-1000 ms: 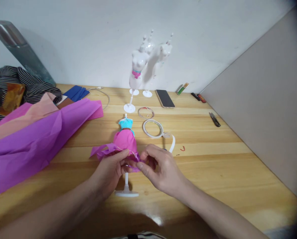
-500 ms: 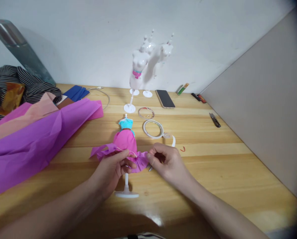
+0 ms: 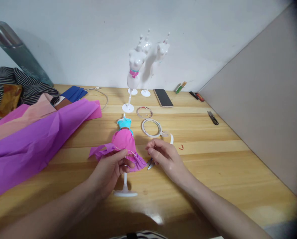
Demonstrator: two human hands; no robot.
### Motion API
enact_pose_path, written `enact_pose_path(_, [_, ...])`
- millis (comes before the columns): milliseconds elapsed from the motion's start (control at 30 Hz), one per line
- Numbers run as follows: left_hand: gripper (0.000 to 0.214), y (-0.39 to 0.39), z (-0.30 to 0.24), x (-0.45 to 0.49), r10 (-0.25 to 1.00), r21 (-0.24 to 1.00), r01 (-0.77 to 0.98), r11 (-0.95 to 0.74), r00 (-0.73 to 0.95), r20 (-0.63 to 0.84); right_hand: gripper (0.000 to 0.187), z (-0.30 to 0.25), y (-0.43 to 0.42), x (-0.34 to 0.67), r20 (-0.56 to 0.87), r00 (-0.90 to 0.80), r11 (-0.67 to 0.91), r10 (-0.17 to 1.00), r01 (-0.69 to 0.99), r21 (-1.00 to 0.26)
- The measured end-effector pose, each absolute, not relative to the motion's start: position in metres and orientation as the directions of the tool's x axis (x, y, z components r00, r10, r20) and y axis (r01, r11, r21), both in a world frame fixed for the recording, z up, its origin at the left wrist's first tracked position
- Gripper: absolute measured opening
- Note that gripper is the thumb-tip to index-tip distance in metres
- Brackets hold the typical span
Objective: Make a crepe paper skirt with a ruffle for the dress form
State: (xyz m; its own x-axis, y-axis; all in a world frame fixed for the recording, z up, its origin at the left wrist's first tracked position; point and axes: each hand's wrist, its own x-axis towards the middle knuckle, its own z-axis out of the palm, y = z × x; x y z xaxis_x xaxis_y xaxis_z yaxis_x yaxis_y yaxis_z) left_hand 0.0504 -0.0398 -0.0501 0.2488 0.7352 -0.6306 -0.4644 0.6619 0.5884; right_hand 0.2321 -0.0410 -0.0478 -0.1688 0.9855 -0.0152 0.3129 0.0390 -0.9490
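A small mannequin (image 3: 124, 132) on a white stand (image 3: 125, 192) wears a turquoise top and a pink skirt. A purple ruffle of tissue (image 3: 106, 151) runs along the skirt's hem. My left hand (image 3: 111, 171) pinches that ruffle against the skirt's front. My right hand (image 3: 164, 159) sits just right of the skirt, fingers curled around small metal snips (image 3: 150, 163) whose tips point at the ruffle's right end.
Purple and pink tissue sheets (image 3: 31, 132) cover the left of the wooden table (image 3: 213, 166). Tape rolls (image 3: 152, 128), bare white mannequins (image 3: 135, 71), a phone (image 3: 163, 97), black snips (image 3: 213, 118) and striped cloth (image 3: 26, 88) lie further back. A grey partition (image 3: 263, 99) stands on the right.
My right hand let go of the ruffle's right end and drew back to the right, and the snips' tips now show. My left hand kept its pinch on the ruffle.
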Motion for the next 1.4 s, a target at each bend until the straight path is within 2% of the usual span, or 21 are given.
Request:
enact_pose_path(133, [0.013, -0.04, -0.053, 0.049, 0.739, 0.585, -0.468, 0.663, 0.28, -0.613, 0.01, -0.039, -0.049, 0.221, 0.267, -0.285, 0.38, 0.921, 0.497, -0.78])
enact_pose_path(233, [0.012, -0.041, -0.056, 0.049, 0.755, 0.598, -0.468, 0.65, 0.308, -0.58, 0.018, -0.037, -0.051, 0.212, 0.34, -0.345, 0.484, 0.875, 0.599, -0.638])
enact_pose_path(333, [0.013, -0.041, -0.056, 0.048, 0.753, 0.609, -0.452, 0.651, 0.29, -0.59, 0.016, -0.043, -0.05, 0.209, 0.368, -0.3, 0.471, 0.88, 0.637, -0.61])
enact_pose_path(500, [0.019, -0.039, -0.053, 0.049, 0.736, 0.606, -0.433, 0.668, 0.265, -0.623, 0.014, -0.059, -0.044, 0.215, 0.284, -0.232, 0.367, 0.93, 0.572, -0.734])
enact_pose_path(600, [0.02, -0.039, -0.051, 0.049, 0.734, 0.61, -0.421, 0.671, 0.262, -0.626, 0.016, -0.062, -0.044, 0.219, 0.283, -0.241, 0.372, 0.928, 0.581, -0.724])
enact_pose_path(700, [0.021, -0.039, -0.052, 0.049, 0.731, 0.613, -0.408, 0.677, 0.275, -0.625, 0.015, -0.062, -0.044, 0.221, 0.359, -0.257, 0.438, 0.897, 0.62, -0.651])
enact_pose_path(867, [0.018, -0.039, -0.053, 0.049, 0.74, 0.619, -0.416, 0.667, 0.267, -0.617, 0.024, -0.062, -0.042, 0.221, 0.54, -0.37, 0.651, 0.756, 0.513, -0.56])
enact_pose_path(967, [0.016, -0.04, -0.053, 0.049, 0.736, 0.608, -0.428, 0.668, 0.265, -0.622, 0.028, -0.065, -0.041, 0.221, 0.576, -0.421, 0.71, 0.701, 0.493, -0.503])
enact_pose_path(1167, [0.014, -0.04, -0.052, 0.049, 0.73, 0.609, -0.414, 0.676, 0.264, -0.631, 0.027, -0.066, -0.04, 0.219, 0.513, -0.334, 0.611, 0.791, 0.487, -0.624])
enact_pose_path(1400, [0.014, -0.04, -0.051, 0.05, 0.741, 0.613, -0.427, 0.665, 0.273, -0.613, 0.017, -0.066, -0.042, 0.216, 0.435, -0.313, 0.536, 0.844, 0.503, -0.678])
